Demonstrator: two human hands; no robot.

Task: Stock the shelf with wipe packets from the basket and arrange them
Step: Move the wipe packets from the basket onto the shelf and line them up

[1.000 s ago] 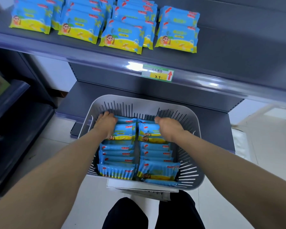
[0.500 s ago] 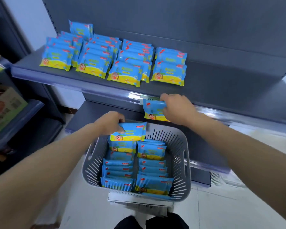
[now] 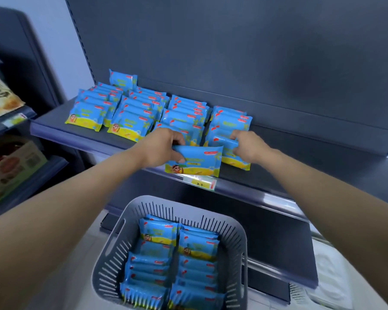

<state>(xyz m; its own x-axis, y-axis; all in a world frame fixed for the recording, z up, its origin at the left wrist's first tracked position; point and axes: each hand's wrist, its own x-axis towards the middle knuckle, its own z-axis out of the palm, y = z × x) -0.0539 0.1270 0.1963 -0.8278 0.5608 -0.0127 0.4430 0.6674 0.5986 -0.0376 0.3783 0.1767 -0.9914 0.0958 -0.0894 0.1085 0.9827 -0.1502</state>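
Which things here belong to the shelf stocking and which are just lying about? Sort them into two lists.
Job in hand: left hand gripping the left packet; right hand holding the right packet on the shelf; stocked rows; basket with spare packets.

Lying about: price tag; cardboard box on the neighbouring rack; lower shelf.

The left hand (image 3: 164, 148) has carried 1 blue-and-yellow plastic wipe packet (image 3: 195, 161), the right hand (image 3: 249, 148) a second wipe packet (image 3: 225, 145), from the grey slotted basket (image 3: 112, 253) below them to the dark shelf (image 3: 311, 153).
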